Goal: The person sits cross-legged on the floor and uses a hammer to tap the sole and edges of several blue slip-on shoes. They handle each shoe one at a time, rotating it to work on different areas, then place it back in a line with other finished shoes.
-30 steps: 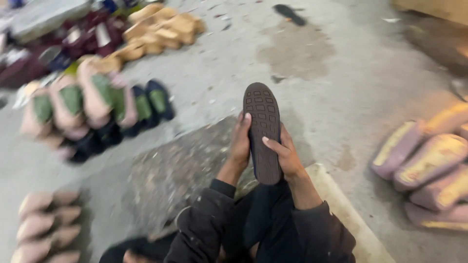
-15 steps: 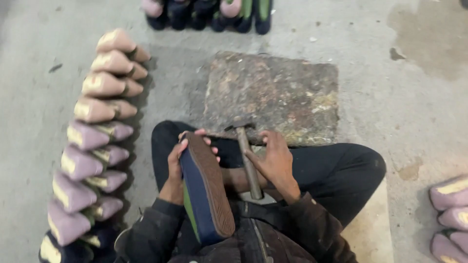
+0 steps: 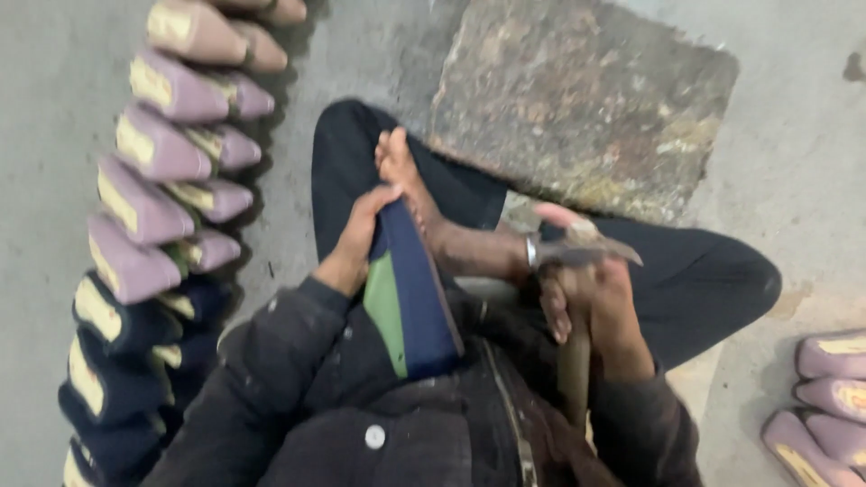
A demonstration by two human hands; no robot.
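I sit cross-legged on the floor. My left hand (image 3: 356, 239) grips the toe end of a dark blue shoe (image 3: 410, 293) with a green lining, which rests on edge in my lap against my bare foot (image 3: 442, 221). My right hand (image 3: 600, 302) is closed around the wooden handle of a hammer (image 3: 577, 257). Its metal head points left, just right of the shoe and above my trouser leg.
A rough stone slab (image 3: 586, 99) lies on the concrete floor in front of my legs. Rows of purple shoes (image 3: 153, 144) and dark blue shoes (image 3: 113, 361) line the left side. More purple shoes (image 3: 830, 397) sit at the right edge.
The shoe went from held out sole-up in both hands to resting on edge in my lap. My right hand took up the hammer. The view dropped closer to my lap.
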